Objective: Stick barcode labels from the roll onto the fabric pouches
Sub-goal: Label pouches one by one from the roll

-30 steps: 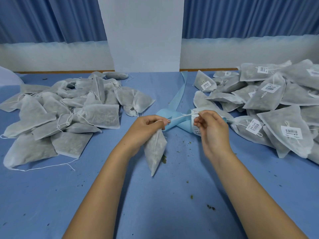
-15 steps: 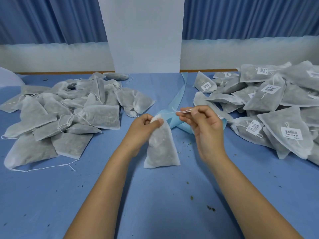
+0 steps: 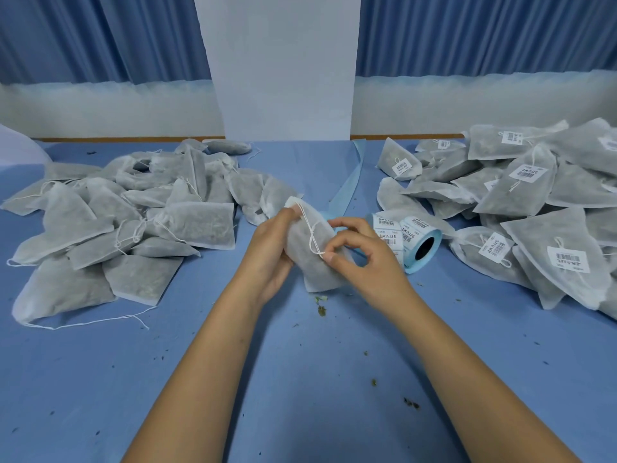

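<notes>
Tabletop (image 3: pixel 300 412) between unlabelled pile (image 3: pixel 133 212), labelled pile (image 3: pixel 534 212)

Two heaps of fabric pouches, the left heap (image 3: pixel 197 222) unlabelled and the right heap (image 3: pixel 534 195) labelled, each too many to count, with one label roll (image 3: pixel 407 235), one blue backing strip (image 3: pixel 352 172) and one single pouch (image 3: pixel 302 248) between them

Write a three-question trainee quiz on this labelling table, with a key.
1. True or false: the label roll stands upright on the table.
2. The pile of labelled pouches lies on which side of the person? A left; B right; C both sides.
3. Fill in: the left hand holds a pouch while the right hand pinches its ____.
Key: 1 false, it lies on its side; 2 B; 3 string.
</notes>
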A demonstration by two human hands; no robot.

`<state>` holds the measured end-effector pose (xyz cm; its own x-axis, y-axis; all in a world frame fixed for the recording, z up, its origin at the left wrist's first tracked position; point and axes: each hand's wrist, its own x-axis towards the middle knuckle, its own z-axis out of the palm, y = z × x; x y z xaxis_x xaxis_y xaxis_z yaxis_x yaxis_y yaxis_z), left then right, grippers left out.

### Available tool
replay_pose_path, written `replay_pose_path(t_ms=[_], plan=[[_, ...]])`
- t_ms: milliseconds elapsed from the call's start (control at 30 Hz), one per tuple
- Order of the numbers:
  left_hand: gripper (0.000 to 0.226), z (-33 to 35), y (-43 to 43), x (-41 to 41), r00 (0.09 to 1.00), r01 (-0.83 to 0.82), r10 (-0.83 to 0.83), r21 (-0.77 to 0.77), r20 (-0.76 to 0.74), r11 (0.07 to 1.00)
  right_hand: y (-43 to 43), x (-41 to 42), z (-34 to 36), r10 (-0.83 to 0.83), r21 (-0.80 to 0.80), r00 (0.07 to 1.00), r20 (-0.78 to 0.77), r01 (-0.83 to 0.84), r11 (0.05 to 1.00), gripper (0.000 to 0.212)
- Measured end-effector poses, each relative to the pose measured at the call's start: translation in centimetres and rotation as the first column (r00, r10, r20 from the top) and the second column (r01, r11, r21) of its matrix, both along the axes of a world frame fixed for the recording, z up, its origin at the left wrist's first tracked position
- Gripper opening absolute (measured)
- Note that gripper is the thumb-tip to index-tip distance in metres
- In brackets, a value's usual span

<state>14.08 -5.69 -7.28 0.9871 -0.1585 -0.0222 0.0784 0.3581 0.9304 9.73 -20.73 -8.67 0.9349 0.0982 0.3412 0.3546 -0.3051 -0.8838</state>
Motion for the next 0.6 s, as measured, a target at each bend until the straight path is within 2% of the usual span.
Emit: replay_pose_path(t_ms=[100,167,300,367,600], plan=[[0.014,-0.2,-0.06,-0.01,0.995,0.017,-0.015,-0.02,0.1,1.0,0.13,0.07,0.1,0.01,0.041,1.0,-0.009,-0.01,0.999,0.012],[0.011,-0.34,-0.11,0.0,0.977,0.066,-0.071,0.033,0.199,0.997,0.05,0.13,0.14,-0.026,0.076,1.0,0.017,0.024,0.997,0.016],[0.046,-0.54,-0.51,-0.02,0.932,0.009,-0.086,0.215,0.352,0.977,-0.17,0.35,0.19,-0.073,0.101,0.997,0.035,0.069,0.993,0.021],[0.051,-0.74,-0.55,0.04,0.918,-0.038,-0.07,0.262,0.39,0.964,-0.16,0.4,0.15,-0.074,0.101,0.997,0.036,0.07,0.992,0.02],[0.048,-0.93,-0.63,0.04,0.887,-0.14,-0.015,0.299,0.462,0.944,-0.1,0.38,-0.06,-0.056,0.05,0.997,0.058,0.054,0.997,0.023]])
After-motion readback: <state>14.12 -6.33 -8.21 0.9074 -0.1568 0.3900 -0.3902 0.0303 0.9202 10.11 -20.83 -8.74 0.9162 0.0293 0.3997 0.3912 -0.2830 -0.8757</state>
